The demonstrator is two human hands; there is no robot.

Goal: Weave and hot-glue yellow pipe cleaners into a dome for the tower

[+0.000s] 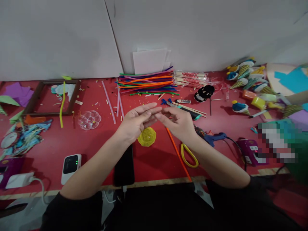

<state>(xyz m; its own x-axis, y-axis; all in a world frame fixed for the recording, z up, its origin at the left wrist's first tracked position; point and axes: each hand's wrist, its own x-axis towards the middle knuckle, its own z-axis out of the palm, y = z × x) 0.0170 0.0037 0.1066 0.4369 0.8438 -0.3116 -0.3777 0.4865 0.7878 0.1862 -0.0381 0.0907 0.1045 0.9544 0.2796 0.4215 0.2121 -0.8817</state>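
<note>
My left hand and my right hand meet at the fingertips above the middle of the red table. Thumb and fingers of each are pinched together; whatever is between them is too small or hidden to make out. Just below my left hand lies a yellow octagonal dish. An orange pipe cleaner runs from under my right hand toward the table's front edge. Beside my right forearm rests a yellow pipe cleaner bent into a loop.
A bundle of colored pipe cleaners lies at the back. On the right are a blue glue gun with its cord and a purple box. A black phone, a white device and a brown frame are leftward.
</note>
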